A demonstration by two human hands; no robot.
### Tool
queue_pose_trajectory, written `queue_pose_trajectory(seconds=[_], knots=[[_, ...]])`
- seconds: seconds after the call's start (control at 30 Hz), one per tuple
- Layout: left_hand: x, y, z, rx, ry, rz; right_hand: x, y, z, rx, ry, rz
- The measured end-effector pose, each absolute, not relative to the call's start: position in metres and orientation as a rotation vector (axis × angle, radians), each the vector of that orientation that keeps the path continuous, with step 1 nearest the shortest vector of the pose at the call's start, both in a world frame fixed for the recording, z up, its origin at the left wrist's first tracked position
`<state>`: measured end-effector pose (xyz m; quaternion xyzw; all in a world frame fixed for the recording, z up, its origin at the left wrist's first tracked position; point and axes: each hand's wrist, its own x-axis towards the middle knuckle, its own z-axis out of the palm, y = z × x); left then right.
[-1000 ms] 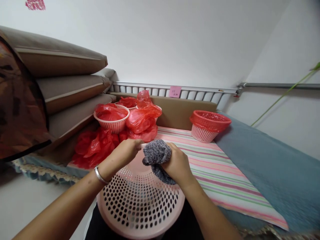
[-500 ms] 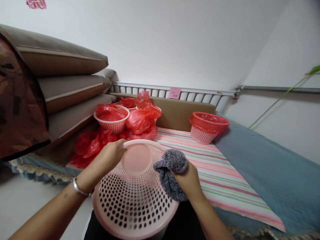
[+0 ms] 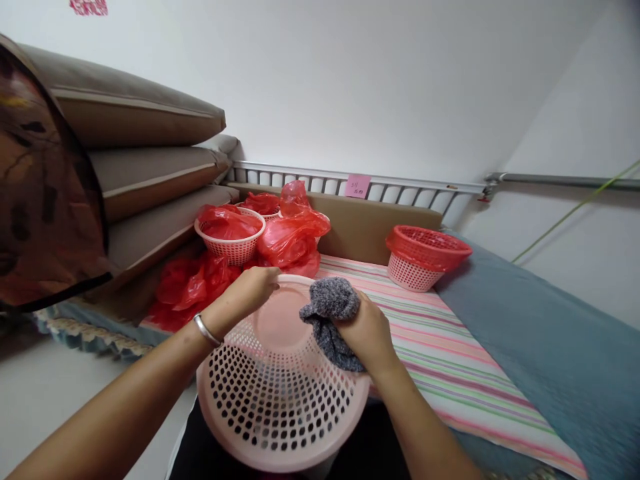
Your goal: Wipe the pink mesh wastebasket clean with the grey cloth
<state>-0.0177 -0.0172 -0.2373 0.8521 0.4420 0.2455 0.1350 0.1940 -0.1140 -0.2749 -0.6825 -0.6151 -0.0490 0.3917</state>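
A pale pink plastic basket (image 3: 280, 400) with a perforated wall lies tilted over my lap, its solid round base (image 3: 281, 317) away from me. My left hand (image 3: 253, 291) is closed on the base's far edge at the left, a silver bangle on the wrist. In my right hand (image 3: 367, 331) is a bunched dark grey cloth (image 3: 334, 303), pressed against the basket's upper right side near the base. The cloth hides part of the right fingers.
Behind stand a basket (image 3: 235, 250) with red plastic bags and a bulging red bag (image 3: 293, 237). More red bags (image 3: 200, 283) lie at left by stacked cushions (image 3: 155, 157). A red-topped pink basket (image 3: 415, 270) sits right on a striped cloth (image 3: 440, 353).
My left hand has moved right along the base's edge. My right hand and the cloth have shifted slightly up and left over the basket. The view has swung a little left.
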Motion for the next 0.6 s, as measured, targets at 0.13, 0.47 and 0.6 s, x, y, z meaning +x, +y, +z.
queue_pose_trajectory(seconds=[0.13,0.47,0.6], knots=[[-0.033,-0.008,-0.242,2.48,1.41,0.719,0.208,-0.118,-0.303,-1.883,-1.398,-0.027],[-0.05,-0.027,-0.257,2.417,1.594,0.741,0.202,-0.147,-0.373,-1.636,-1.038,0.294],[-0.059,-0.036,-0.262,2.372,1.558,0.815,0.197,-0.155,-0.372,-1.544,-1.053,0.253]])
